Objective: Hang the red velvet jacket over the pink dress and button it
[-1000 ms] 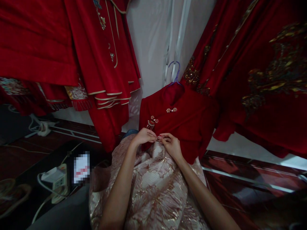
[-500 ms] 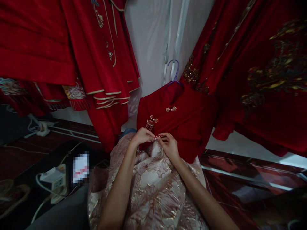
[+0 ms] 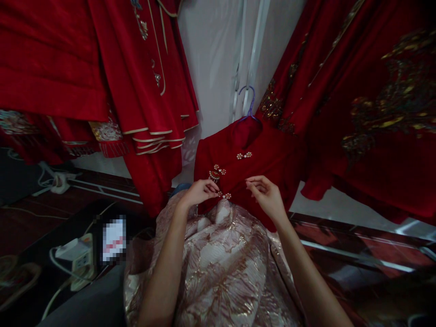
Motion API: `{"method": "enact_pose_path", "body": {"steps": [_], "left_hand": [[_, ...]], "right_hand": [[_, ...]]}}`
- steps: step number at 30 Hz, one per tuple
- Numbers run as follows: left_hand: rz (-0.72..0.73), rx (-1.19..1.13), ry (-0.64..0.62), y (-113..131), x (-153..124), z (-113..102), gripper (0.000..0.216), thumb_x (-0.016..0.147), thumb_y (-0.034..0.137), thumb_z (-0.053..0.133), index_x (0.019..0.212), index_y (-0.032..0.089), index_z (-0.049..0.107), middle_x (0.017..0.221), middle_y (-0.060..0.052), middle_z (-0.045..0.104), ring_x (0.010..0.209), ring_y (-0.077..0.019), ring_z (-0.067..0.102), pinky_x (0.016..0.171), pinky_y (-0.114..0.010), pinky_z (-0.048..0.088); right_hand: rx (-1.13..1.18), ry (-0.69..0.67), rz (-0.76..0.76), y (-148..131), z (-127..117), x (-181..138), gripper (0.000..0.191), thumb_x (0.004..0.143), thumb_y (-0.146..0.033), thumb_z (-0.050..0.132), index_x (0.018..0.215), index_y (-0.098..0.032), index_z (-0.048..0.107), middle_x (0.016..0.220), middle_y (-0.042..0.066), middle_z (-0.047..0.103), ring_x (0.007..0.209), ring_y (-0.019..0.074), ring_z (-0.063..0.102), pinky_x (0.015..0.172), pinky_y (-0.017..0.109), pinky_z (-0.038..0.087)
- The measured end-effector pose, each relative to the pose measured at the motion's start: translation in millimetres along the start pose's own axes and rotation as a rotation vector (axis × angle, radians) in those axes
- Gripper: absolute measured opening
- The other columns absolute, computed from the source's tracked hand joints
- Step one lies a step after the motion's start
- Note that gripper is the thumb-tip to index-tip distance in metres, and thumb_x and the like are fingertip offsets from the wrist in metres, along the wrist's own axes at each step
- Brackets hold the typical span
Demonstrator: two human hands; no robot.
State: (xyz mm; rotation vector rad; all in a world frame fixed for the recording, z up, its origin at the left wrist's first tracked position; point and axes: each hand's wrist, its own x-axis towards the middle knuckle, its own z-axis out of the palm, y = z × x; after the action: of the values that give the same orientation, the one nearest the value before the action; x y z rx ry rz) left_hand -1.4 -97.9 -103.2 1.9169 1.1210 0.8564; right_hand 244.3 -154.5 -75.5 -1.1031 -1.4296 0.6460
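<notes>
A red garment (image 3: 269,156) on a purple hanger (image 3: 251,106) drapes down toward my lap. Its front carries pearl-and-flower ornaments, among them an upper one (image 3: 244,155), a fan-shaped one with tassels (image 3: 214,175) and a lowest one (image 3: 225,195). My left hand (image 3: 200,191) rests at the lowest ornament's left end, thumb and fingers pinching the cloth there. To the right of that ornament, my right hand (image 3: 266,194) is raised off the cloth with its fingertips pinched together. Whatever is between those fingertips is too small to make out.
Shiny pink-and-gold patterned fabric (image 3: 225,263) covers my lap. Red garments (image 3: 143,81) hang at left, and embroidered red ones (image 3: 384,100) at right. A power strip (image 3: 83,261), a blurred-out screen (image 3: 114,239) and a basket (image 3: 20,281) are at lower left. Metal rails (image 3: 357,256) run low at right.
My right hand has pulled away from the lowest ornament, up and to the right. My left hand has shifted slightly left, leaving that ornament more visible.
</notes>
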Motion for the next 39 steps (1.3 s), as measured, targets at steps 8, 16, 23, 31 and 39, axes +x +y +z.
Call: {"method": "enact_pose_path", "body": {"steps": [8, 16, 23, 31, 39], "left_hand": [[0.093, 0.229, -0.025, 0, 13, 37, 0.018, 0.067, 0.027, 0.067, 0.081, 0.015, 0.063, 0.07, -0.002, 0.066, 0.064, -0.0126, 0.06, 0.058, -0.021, 0.044], [0.177, 0.301, -0.005, -2, 13, 36, 0.016, 0.069, 0.029, 0.066, 0.079, 0.016, 0.063, 0.07, -0.001, 0.064, 0.065, -0.0122, 0.059, 0.06, -0.021, 0.043], [0.167, 0.313, 0.026, 2, 10, 36, 0.02, 0.069, 0.032, 0.067, 0.08, 0.016, 0.062, 0.072, -0.002, 0.065, 0.065, -0.0119, 0.059, 0.06, -0.021, 0.043], [0.157, 0.329, -0.004, -3, 13, 39, 0.014, 0.07, 0.027, 0.064, 0.079, 0.016, 0.062, 0.072, -0.001, 0.065, 0.067, -0.0119, 0.059, 0.061, -0.021, 0.043], [0.175, 0.327, 0.009, 3, 10, 37, 0.016, 0.071, 0.031, 0.064, 0.077, 0.017, 0.06, 0.071, -0.001, 0.064, 0.067, -0.0125, 0.059, 0.061, -0.021, 0.043]], "right_hand": [[-0.104, -0.157, -0.041, 12, 14, -5, 0.021, 0.081, -0.034, 0.056, 0.091, -0.017, 0.061, 0.077, 0.004, 0.065, 0.061, 0.0105, 0.056, 0.054, 0.022, 0.045], [-0.237, -0.315, 0.012, 39, 20, -6, 0.02, 0.079, -0.025, 0.057, 0.097, -0.017, 0.063, 0.086, 0.005, 0.068, 0.078, 0.013, 0.063, 0.073, 0.026, 0.05], [-0.31, -0.345, 0.022, 52, 29, -9, 0.022, 0.079, -0.026, 0.057, 0.098, -0.016, 0.062, 0.084, 0.005, 0.067, 0.076, 0.0136, 0.063, 0.069, 0.025, 0.049], [-0.292, -0.338, 0.025, 57, 32, -9, 0.02, 0.078, -0.027, 0.058, 0.094, -0.017, 0.06, 0.083, 0.005, 0.066, 0.074, 0.0126, 0.062, 0.068, 0.024, 0.049], [-0.315, -0.295, -0.013, 64, 43, -15, 0.023, 0.075, -0.033, 0.062, 0.091, -0.018, 0.055, 0.078, 0.003, 0.064, 0.068, 0.0125, 0.06, 0.065, 0.025, 0.048]]}}
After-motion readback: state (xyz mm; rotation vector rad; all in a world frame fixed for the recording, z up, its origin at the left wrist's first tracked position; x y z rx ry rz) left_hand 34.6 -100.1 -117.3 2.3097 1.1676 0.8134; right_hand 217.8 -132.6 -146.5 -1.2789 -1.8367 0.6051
